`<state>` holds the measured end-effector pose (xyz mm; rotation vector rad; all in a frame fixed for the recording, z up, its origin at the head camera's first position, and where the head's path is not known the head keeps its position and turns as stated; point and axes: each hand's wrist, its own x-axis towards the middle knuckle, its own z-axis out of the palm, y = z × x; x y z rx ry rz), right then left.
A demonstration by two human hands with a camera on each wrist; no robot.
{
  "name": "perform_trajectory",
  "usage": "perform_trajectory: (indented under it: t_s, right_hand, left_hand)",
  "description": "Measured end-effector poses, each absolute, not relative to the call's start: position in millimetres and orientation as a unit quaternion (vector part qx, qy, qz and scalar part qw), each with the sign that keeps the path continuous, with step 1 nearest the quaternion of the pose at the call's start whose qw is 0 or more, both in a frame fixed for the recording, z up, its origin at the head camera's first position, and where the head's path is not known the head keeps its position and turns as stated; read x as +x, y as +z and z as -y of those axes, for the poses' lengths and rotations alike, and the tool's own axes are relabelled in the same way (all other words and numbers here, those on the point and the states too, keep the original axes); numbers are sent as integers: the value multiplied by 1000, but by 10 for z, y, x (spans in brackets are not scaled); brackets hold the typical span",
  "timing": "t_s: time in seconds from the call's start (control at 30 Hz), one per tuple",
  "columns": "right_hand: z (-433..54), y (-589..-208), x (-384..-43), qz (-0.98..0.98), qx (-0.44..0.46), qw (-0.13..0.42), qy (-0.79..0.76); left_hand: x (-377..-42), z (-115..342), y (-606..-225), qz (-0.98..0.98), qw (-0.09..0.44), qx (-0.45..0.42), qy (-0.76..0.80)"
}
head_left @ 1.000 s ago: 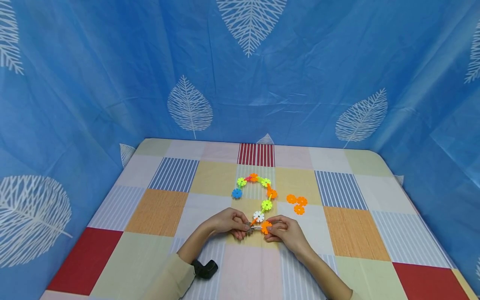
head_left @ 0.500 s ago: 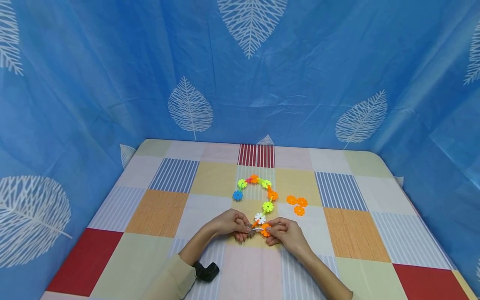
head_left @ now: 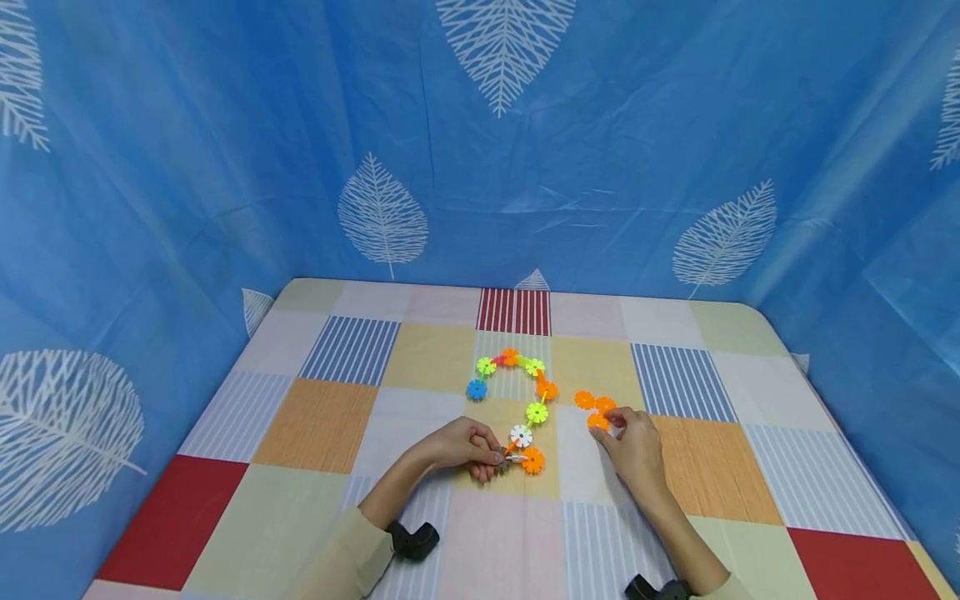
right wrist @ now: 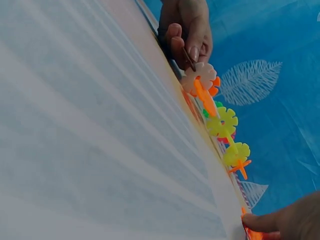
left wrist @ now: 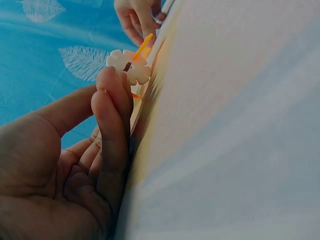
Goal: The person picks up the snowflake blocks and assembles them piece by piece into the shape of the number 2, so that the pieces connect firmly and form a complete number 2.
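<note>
A chain of slotted flower-shaped plastic discs curves over the table, from a blue disc (head_left: 476, 389) at its far left, past a yellow-green disc (head_left: 537, 412) and a white disc (head_left: 521, 435), to an orange disc (head_left: 533, 460) at the near end. My left hand (head_left: 461, 446) pinches a grey-brown disc (head_left: 504, 461) at that near end, mostly hidden by the fingers. To the right, my right hand (head_left: 637, 450) pinches a loose orange disc (head_left: 598, 422) between thumb and fingers. In the right wrist view its thumb (right wrist: 257, 222) lies against the orange disc, partly out of frame.
Two more loose orange discs (head_left: 584, 400) lie just beyond the right hand. A patchwork cloth (head_left: 495, 533) covers the table. Blue leaf-patterned curtains (head_left: 570, 183) stand behind and at both sides. Black wrist cameras (head_left: 414, 542) sit on the wrists.
My right hand has let go of the orange disc at the chain's near end and moved right to the loose orange discs. The left hand keeps its hold.
</note>
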<state>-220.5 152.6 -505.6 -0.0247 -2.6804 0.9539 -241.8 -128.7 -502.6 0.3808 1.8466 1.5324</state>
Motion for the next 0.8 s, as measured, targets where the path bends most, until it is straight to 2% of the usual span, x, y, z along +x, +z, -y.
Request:
perform_trajectory:
  t_s: [0.1, 0.23, 0.33, 0.57, 0.8]
  right_hand:
    - [-1489, -5063, -2191, 906, 26, 100, 411]
    - [-1402, -5081, -2152, 846, 116, 7, 521]
    - [-1343, -5055, -2112, 818, 159, -28, 552]
    - [-1231, -4823, -1991, 816, 175, -38, 549]
    - [-1204, -4792, -1974, 822, 176, -33, 541]
  left_hand:
    - [-2416, 1287, -5030, -709, 351, 150, 593]
    - [-2416, 1294, -5014, -702, 357, 149, 598]
    - [-2418, 1299, -4998, -697, 361, 146, 602]
    - [-2415, 1316, -4984, -690, 361, 152, 609]
    - [-2417, 1329, -4989, -682, 363, 150, 617]
